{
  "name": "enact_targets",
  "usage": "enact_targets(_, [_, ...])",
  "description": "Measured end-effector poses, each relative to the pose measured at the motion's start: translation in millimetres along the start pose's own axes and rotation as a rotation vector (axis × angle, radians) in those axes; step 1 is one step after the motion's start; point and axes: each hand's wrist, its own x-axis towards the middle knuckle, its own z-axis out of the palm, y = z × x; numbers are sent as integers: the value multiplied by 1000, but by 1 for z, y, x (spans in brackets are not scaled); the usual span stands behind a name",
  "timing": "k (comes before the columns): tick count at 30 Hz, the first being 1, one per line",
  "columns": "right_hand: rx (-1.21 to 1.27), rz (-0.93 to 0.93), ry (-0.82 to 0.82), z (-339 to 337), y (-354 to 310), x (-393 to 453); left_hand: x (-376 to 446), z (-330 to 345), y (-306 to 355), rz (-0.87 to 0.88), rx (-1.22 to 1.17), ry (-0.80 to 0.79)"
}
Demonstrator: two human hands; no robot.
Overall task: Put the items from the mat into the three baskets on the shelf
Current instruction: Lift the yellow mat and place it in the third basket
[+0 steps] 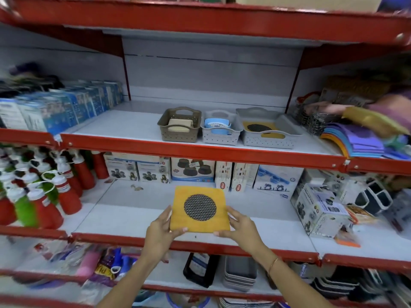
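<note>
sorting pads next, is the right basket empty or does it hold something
Not empty: the right basket already holds a yellow pad with a dark round center, lying flat.

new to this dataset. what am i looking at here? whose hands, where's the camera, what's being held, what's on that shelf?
There is no robot here: a person works with bare hands, and the one picture comes from a wide-angle camera on their head, looking forward and down at shop shelves.

The left hand and right hand each have a grip on one side of a yellow square pad with a dark mesh circle in its middle, held in front of the lower shelf.

On the shelf above stand three baskets in a row: a brown basket with a beige item, a small grey basket with a blue item, and a larger grey basket that already holds a similar yellow pad. The held pad probably belongs there.
</note>
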Motion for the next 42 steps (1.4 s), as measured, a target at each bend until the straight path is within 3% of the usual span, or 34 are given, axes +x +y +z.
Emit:
enact_targets(7, [89,-272,99,-31,-69,-37,-30,0,83,242,-34,22])
enact_targets(14, [136,-429,205,-90,-117,-37,-5,32,160,420,-117,-37])
enact_targets(19, [-94,-519,389,-143,-137,-9,43,80,204,457,-49,-36])
enact_targets(27, [-256,-534,526,-233,-161,67,139,143,253,519,194,-61])
enact_targets(35, [-526,-497,463,-290,-160,125,203,169,270,495,620,-218])
enact_targets(38, [-691,-427,338,-300,-156,145,218,179,274,442,828,-264])
enact_targets(42, [-1246,-296,131,-300,-163,167,235,188,270,409,1123,-322])
